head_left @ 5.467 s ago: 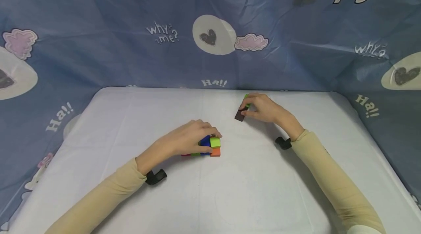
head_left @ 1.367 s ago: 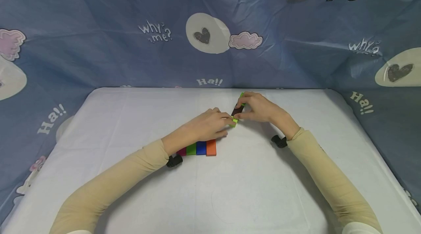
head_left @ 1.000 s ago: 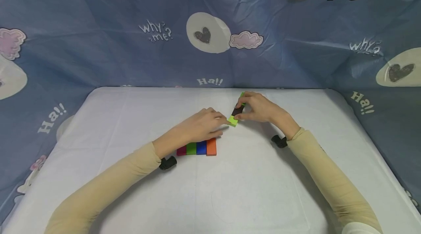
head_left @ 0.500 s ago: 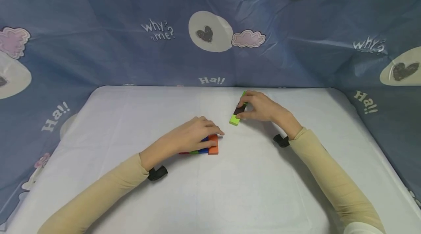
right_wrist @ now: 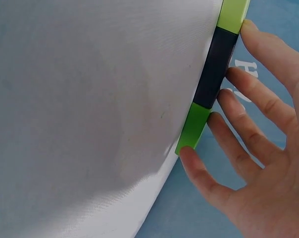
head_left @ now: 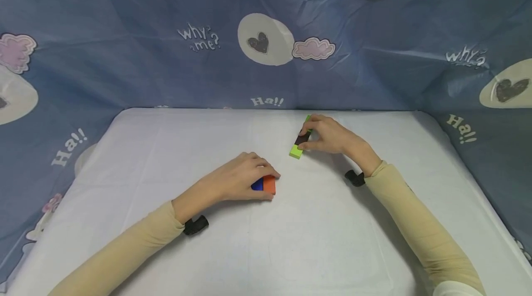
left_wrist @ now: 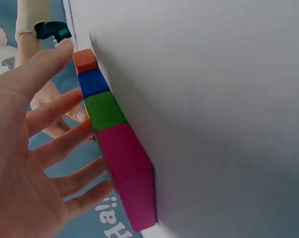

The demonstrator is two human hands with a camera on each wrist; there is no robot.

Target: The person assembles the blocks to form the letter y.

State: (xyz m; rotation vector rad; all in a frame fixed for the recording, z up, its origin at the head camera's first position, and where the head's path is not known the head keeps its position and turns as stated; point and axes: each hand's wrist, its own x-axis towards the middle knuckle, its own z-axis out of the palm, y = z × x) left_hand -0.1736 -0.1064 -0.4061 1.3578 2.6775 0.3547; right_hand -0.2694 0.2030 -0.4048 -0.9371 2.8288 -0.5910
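Side by side lie a magenta block, a green block, a blue block and an orange block. My left hand spans this row from above, thumb and index finger about the orange block's opposite ends, fingers spread. It covers the magenta and green blocks in the head view. My right hand rests its fingertips along a second, slanted row: a lime block, a dark block and a bright green block. The thumb touches the lime block.
Both rows lie on a white-covered table. A blue patterned cloth hangs behind and at both sides, meeting the table's far edge close beyond the right hand. A black wrist device sits below each hand.
The left hand put the lime block at the near end of the dark block, let go, and came back left and down to the orange block. The right hand stays at its row.
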